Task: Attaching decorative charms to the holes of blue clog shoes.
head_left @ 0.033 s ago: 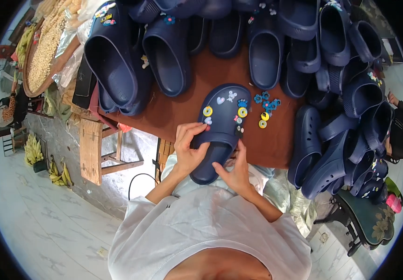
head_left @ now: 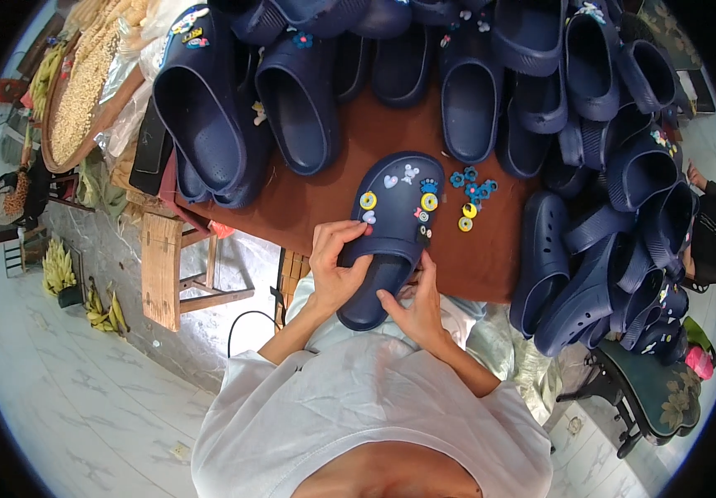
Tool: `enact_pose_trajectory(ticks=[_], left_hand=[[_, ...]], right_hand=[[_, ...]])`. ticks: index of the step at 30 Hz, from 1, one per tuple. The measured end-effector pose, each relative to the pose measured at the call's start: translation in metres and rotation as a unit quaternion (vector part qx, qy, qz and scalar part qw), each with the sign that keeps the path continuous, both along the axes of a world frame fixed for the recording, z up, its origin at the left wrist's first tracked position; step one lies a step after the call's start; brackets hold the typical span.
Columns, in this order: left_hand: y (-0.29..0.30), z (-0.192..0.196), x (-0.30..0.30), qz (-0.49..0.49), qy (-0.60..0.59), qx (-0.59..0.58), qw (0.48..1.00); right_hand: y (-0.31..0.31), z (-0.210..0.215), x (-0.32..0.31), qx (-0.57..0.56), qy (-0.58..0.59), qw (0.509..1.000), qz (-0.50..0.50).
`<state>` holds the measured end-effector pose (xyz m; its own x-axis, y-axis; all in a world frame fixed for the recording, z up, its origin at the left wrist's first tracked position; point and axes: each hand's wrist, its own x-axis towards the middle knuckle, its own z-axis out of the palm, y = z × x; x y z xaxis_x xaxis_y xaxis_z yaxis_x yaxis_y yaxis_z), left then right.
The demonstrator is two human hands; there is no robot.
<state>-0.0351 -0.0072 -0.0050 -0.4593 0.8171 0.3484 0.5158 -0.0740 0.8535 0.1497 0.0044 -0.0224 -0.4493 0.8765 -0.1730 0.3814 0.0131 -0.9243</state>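
- The left hand (head_left: 334,270) grasps the near-left side of 1 navy clog (head_left: 393,220), its thumb by the foot opening and its fingers on the upper, just below a pale heart charm (head_left: 368,217); this hold matches the earlier frame.
- The right hand (head_left: 421,309) also grasps the clog, thumb at the edge of the heel end and a finger up along the right side; this grip, too, looks unchanged.
- The clog sits in front of the person's white shirt (head_left: 374,390), its toe pointing away over the brown cloth (head_left: 304,203). Its place is nearly the same as before.
- On its upper, the 2 yellow ring charms (head_left: 367,201), the blue paw charm (head_left: 429,186) and the pale charms near the toe keep their positions.
- To the right of the toe, the loose blue flower charms (head_left: 481,192) and 2 loose yellow charms (head_left: 465,224) lie on the cloth in the same cluster, now slightly lower in the view.
- The clogs along the far side (head_left: 470,108) and the pile of clogs on the right (head_left: 544,261) have slipped slightly lower in view as well, their arrangement unaltered; the view itself seems to have shifted a little.
- At left, the wooden stool (head_left: 161,270) and the tray of grain (head_left: 80,112) show no clear change.
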Motion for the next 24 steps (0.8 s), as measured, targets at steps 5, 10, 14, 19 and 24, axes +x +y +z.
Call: enact_pose_trajectory(ticks=[5,10,14,19,24], left_hand=[[0.024,0.022,-0.012,0.019,0.000,0.034,0.999],[0.083,0.048,-0.027,0.051,0.021,0.084,0.995],[0.119,0.055,-0.035,0.058,0.036,0.080,0.994],[0.119,0.050,-0.029,0.047,0.068,0.111,0.990],[0.081,0.029,-0.008,0.034,0.103,0.070,0.992]], right_hand=[[0.028,0.037,-0.013,0.003,0.026,1.000,0.009],[0.086,0.048,-0.047,0.046,0.152,0.987,-0.034],[0.132,0.038,-0.066,0.039,0.245,0.968,-0.036],[0.166,0.032,-0.079,0.136,0.162,0.974,-0.078],[0.168,0.031,-0.097,0.187,0.127,0.970,-0.090]])
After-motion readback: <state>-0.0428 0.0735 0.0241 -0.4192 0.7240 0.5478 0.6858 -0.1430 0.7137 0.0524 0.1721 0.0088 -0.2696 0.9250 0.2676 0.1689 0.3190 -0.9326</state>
